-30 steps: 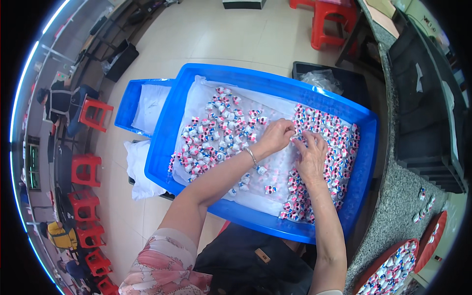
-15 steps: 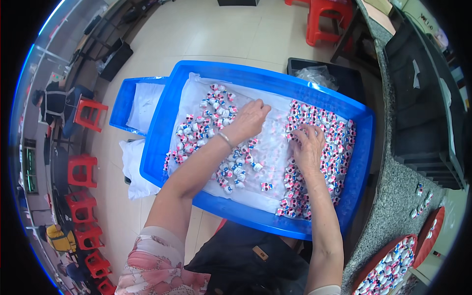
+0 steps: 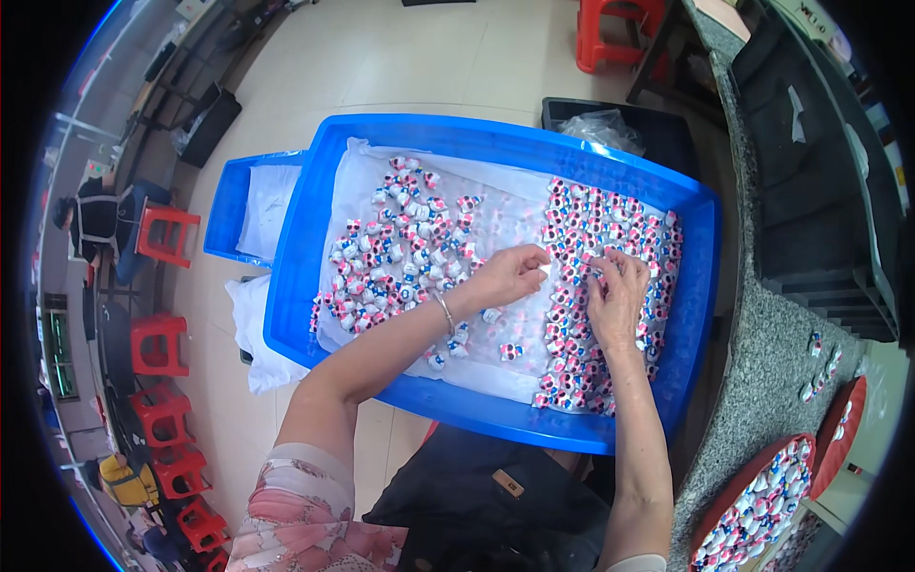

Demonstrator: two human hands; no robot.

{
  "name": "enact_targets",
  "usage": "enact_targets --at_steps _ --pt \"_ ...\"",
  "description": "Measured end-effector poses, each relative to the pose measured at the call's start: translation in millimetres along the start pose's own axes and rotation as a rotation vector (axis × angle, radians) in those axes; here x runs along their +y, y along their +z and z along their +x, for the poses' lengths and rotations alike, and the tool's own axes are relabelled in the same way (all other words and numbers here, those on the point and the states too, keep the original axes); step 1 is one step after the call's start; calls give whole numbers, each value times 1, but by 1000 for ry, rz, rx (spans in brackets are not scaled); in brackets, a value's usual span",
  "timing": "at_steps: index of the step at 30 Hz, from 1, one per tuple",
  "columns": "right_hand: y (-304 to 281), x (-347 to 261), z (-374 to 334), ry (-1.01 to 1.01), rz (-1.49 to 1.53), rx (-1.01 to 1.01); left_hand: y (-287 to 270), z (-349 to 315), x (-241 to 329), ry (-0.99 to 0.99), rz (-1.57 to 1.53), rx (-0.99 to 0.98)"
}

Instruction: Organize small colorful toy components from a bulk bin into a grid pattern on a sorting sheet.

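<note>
A large blue tray (image 3: pixel 448 431) lined with thin white sheeting (image 3: pixel 519 229) lies before me. Small figurines in white, pink and blue cover it: a loose heap (image 3: pixel 410 234) on the left, close-packed rows (image 3: pixel 581 214) standing on the right. My left hand (image 3: pixel 510 276), a bangle at its wrist, hovers at the rows' left edge. Its fingertips are pinched together, with a small white bit showing that I cannot make out. Over the rows, my right hand (image 3: pixel 621 296) has thumb and fingers bent around a figurine (image 3: pixel 598 278). One figurine (image 3: pixel 512 352) lies alone between heap and rows.
A smaller blue tray (image 3: pixel 221 214) sits beyond the left side. At right, a speckled counter (image 3: pixel 710 458) carries a red basin of figurines (image 3: pixel 762 500) and dark crates (image 3: pixel 810 181). Behind stands a black bin (image 3: pixel 658 143). Red stools (image 3: pixel 159 345) and a seated person (image 3: pixel 105 219) are far left.
My left hand has come down and right, from above the sheeting to the edge of the rows. My right hand has shifted slightly down and right. The whole view has shifted a little.
</note>
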State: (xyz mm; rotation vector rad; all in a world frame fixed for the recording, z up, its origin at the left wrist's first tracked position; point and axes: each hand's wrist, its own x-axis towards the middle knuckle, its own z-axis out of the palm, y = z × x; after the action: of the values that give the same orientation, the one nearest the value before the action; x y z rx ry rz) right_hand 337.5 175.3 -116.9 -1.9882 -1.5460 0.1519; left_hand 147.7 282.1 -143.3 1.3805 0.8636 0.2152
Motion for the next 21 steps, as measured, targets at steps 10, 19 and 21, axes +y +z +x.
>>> enact_targets --at_steps 10,19,21 --pt "1 -9 1 -48 43 1 12 2 9 116 292 105" --pt "-2 -11 0 -75 56 -31 20 -8 20 547 914 187" --pt "-2 -8 -1 -70 51 -22 17 -7 19 605 912 207"
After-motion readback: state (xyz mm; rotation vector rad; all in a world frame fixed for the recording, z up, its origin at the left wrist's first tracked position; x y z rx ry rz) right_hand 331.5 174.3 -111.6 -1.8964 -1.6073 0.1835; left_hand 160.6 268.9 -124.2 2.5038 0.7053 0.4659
